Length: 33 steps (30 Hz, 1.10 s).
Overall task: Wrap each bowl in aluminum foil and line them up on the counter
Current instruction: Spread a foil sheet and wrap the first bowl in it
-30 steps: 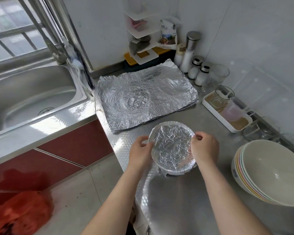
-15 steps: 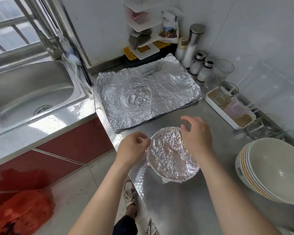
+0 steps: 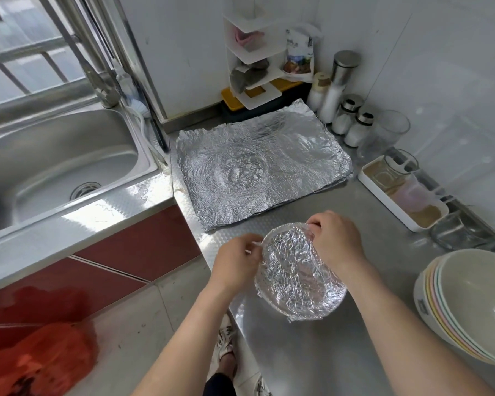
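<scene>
- No text, brand, number or sign could be read anywhere.
- A printed pouch (image 3: pixel 297 52) hung against the white shelf (image 3: pixel 262 95) at the back edge of the counter (image 3: pixel 369 224). Its front carried a picture and some lettering, but all of it was too blurred to make out.
- A small dark label (image 3: pixel 422 305) sat on the outer wall of the stack of bowls (image 3: pixel 469 310) at the counter's right edge. Light marks showed on it, too small to tell as letters or figures.
</scene>
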Motion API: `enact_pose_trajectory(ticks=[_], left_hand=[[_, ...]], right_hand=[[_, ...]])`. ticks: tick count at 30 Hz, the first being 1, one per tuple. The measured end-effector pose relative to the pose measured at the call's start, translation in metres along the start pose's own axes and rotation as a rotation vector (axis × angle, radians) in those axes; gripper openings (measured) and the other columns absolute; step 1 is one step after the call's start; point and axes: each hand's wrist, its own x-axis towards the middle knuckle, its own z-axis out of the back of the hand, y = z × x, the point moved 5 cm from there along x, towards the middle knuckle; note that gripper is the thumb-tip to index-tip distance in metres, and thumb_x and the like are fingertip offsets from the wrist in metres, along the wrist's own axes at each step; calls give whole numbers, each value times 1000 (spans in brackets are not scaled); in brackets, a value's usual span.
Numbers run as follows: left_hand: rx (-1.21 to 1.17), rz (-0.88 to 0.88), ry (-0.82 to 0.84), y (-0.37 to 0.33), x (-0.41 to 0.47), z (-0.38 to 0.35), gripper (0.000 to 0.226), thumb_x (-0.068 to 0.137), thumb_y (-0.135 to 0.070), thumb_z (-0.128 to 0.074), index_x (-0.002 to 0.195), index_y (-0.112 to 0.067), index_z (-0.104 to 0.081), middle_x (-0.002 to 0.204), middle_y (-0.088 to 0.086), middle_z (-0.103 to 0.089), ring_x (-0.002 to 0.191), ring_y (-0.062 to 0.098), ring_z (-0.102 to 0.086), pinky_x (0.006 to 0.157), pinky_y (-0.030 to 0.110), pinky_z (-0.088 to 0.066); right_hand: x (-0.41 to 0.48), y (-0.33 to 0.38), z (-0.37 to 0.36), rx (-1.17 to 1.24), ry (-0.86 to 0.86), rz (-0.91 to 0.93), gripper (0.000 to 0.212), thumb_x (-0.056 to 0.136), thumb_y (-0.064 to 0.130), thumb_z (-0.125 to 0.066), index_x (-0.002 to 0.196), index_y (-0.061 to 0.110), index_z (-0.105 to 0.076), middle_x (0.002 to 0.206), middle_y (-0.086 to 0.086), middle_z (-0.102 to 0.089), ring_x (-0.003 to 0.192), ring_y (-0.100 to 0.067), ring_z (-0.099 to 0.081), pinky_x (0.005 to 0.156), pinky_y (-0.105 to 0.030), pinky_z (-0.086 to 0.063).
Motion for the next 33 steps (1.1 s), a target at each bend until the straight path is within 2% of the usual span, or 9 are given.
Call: enact_pose_trajectory(ticks=[5,9,14,18,21,26,29,31,33], left_hand=[[-270,133,-182,22,33,37,20,94,-18,-55,107,-27,-68,102,-1,-70,94,22,-67,88,41,-55],[9,178,-350,46,72,73,40,88,-8,-50,123,-19,-64,128,10,-61,115,29,-57,98,36,-43],[424,-29,-131,43,130,67,51,96,-14,-42,147,-18,-40,158,16,-24,146,33,-17,118,44,-19],[726,-119,0,43,153,58,50,98,-22,-39,148,-20,-33,160,15,-19,147,31,-14,119,53,-11],[791,-127,13,38,137,52,50,96,-25,-46,144,-14,-41,152,13,-36,141,29,-29,121,43,-5],[779,-262,116,27,108,30,45,93,-16,-36,134,-26,-54,130,1,-56,120,25,-46,104,37,-32],[623,-295,-142,23,127,65,33,92,-18,-48,118,-24,-67,117,2,-65,109,25,-52,89,38,-46],[620,-237,-301,23,160,100,40,90,-25,-60,130,-20,-58,135,8,-54,126,29,-44,104,43,-39],[693,-133,-244,26,202,126,66,88,-47,-62,144,-23,-37,154,9,-31,142,30,-25,117,48,-19]], right_hand=[[26,15,3,-13,-24,31,18,95,18,-55,81,17,-66,83,0,-63,74,-18,-54,64,-30,-38],[53,23,7,45,-35,1,17,95,15,-54,85,14,-68,81,0,-66,72,-17,-57,63,-27,-40],[92,32,20,221,-59,-110,25,92,11,-55,71,14,-69,76,1,-68,74,-20,-61,68,-29,-45],[130,38,25,285,-91,-212,13,90,16,-63,87,11,-75,86,-3,-71,84,-22,-63,76,-29,-46],[153,49,21,425,-69,-289,13,88,8,-62,82,7,-74,77,-2,-68,76,-17,-62,67,-22,-41],[185,66,21,569,-73,-401,23,85,2,-62,65,13,-66,61,8,-56,56,-4,-48,51,-17,-39],[197,71,25,580,-104,-413,26,86,-1,-61,65,13,-64,61,8,-54,56,-2,-46,43,-9,-37],[206,73,27,573,-130,-422,31,87,-2,-59,61,15,-61,60,6,-53,54,-3,-45,38,-6,-33],[215,77,29,548,-159,-427,29,86,1,-60,62,16,-61,62,3,-55,55,-7,-46,42,-12,-36]])
